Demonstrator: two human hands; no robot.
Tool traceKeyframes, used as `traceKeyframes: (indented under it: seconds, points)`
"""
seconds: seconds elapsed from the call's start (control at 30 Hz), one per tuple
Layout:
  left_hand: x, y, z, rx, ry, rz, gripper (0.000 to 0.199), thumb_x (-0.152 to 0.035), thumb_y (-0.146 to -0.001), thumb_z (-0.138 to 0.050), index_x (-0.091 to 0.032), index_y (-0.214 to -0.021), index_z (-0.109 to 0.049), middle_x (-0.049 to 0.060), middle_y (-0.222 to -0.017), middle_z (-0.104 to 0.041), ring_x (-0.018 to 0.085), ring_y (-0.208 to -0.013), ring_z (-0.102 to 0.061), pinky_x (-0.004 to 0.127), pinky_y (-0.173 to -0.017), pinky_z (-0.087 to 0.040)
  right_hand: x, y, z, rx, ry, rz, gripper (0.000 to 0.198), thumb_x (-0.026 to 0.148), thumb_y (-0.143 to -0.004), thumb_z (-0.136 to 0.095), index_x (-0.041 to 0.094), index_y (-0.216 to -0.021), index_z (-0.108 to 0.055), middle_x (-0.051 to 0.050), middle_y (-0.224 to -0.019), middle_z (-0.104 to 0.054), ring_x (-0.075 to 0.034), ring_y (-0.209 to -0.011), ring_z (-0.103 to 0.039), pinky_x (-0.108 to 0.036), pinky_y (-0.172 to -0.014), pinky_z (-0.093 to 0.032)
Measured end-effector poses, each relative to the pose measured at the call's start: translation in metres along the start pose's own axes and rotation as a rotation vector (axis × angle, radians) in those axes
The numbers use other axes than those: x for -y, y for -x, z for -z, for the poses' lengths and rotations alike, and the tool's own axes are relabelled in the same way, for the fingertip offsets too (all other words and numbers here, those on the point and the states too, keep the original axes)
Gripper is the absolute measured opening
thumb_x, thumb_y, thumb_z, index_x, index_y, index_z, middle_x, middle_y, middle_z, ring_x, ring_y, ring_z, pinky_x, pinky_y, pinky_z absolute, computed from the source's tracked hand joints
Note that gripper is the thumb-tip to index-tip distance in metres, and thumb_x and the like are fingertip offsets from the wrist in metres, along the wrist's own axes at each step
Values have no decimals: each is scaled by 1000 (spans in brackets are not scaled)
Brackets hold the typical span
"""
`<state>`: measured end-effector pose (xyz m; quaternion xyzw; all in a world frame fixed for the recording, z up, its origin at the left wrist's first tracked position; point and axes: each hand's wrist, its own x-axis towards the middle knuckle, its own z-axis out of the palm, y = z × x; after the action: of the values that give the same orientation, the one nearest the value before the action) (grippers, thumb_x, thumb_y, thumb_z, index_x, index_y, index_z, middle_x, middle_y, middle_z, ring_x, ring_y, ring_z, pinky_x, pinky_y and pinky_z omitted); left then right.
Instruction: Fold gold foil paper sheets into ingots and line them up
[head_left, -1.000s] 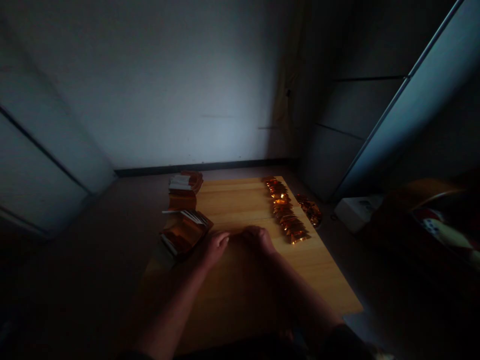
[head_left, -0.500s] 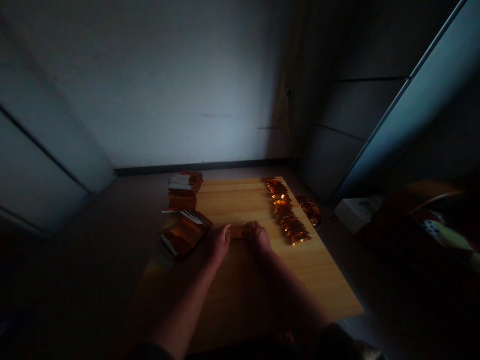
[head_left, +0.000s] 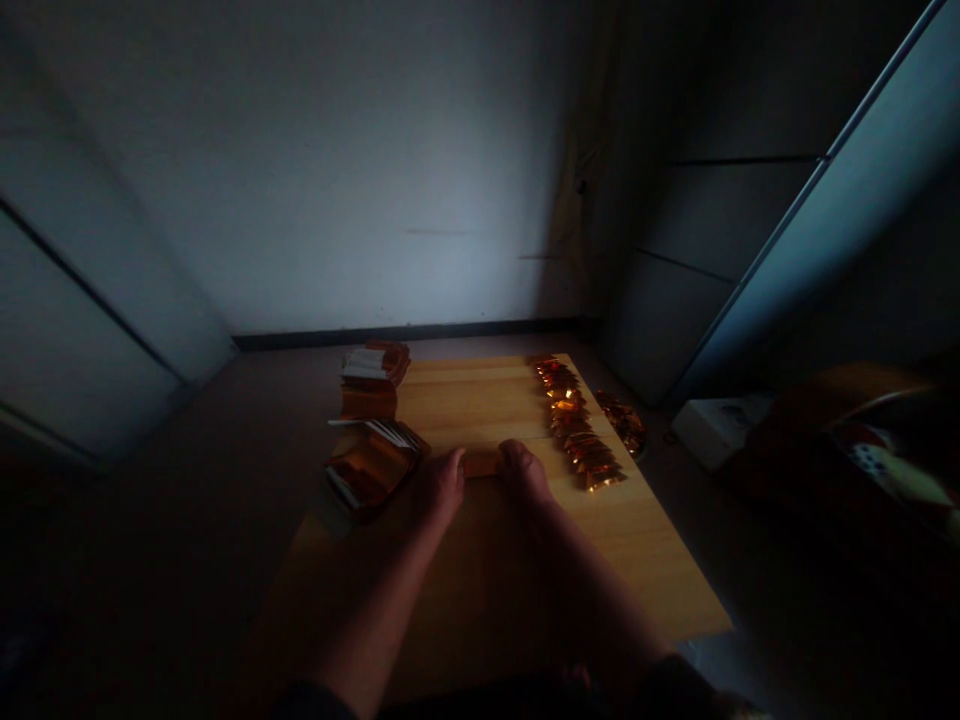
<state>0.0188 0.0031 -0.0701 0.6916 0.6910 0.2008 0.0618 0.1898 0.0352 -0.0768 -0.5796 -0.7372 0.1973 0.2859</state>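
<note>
Between my two hands a narrow strip of coppery foil paper (head_left: 481,463) stretches just over the wooden table. My left hand (head_left: 445,478) grips its left end with the fingers closed. At the right end my right hand (head_left: 525,470) is closed on the strip, fingers bent over it. Shadow hides the fingertips. To the left lie stacks of foil paper sheets (head_left: 386,465) with white edges showing. A row of folded shiny foil pieces (head_left: 570,405) runs along the table's right side.
The wooden table (head_left: 637,560) stands before a pale wall (head_left: 360,200). Past its right edge, more folded foil pieces (head_left: 622,420) lie in a heap lower down. A white box (head_left: 712,428) sits on the floor farther right, near the dark cabinet (head_left: 675,290).
My hands have moved slightly farther apart, so more of the strip shows between them. The whole view has shifted a little.
</note>
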Motion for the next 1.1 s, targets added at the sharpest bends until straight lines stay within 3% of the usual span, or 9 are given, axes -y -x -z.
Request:
traceKeyframes:
  seconds: [0.27,0.53,0.83,0.97,1.1]
  points:
    - [-6,-1,6,12,-36,28,33,-13,-86,-47,-18,-116,-59,10,-104,-69,19,-97,-62,29,-86,-46,10,0,4,-8,46,-52,22,13,-75,-50,18,-95,-59,-5,-89,-64,-15,-74,-55,-22,-66,-38]
    - [-11,2,11,1,-112,27,23,-19,-88,-44,-19,-102,-62,7,-85,-68,18,-79,-62,26,-69,-43,15,2,5,-21,90,-34,14,15,-77,-50,19,-88,-56,-2,-84,-61,-14,-71,-52,-21,-63,-35]
    - [-5,3,7,3,-200,-51,24,-21,-88,-42,-20,-96,-65,8,-89,-66,21,-88,-58,29,-76,-40,18,5,4,-16,144,-37,19,11,-80,-48,19,-95,-57,-3,-89,-59,-13,-68,-49,-22,-60,-32]
    - [-5,6,7,-1,-221,-51,26,-20,-88,-42,-21,-101,-65,9,-89,-65,23,-91,-55,32,-77,-40,19,7,5,-19,243,15,13,13,-84,-48,19,-85,-60,-4,-89,-56,-14,-76,-49,-23,-65,-33]
    - [-7,8,10,-46,-241,-56,25,-22,-88,-43,-22,-96,-67,10,-92,-62,24,-93,-53,34,-79,-40,21,12,9,34,361,54,19,17,-89,-45,20,-82,-62,-7,-90,-56,-18,-85,-48,-26,-70,-34]
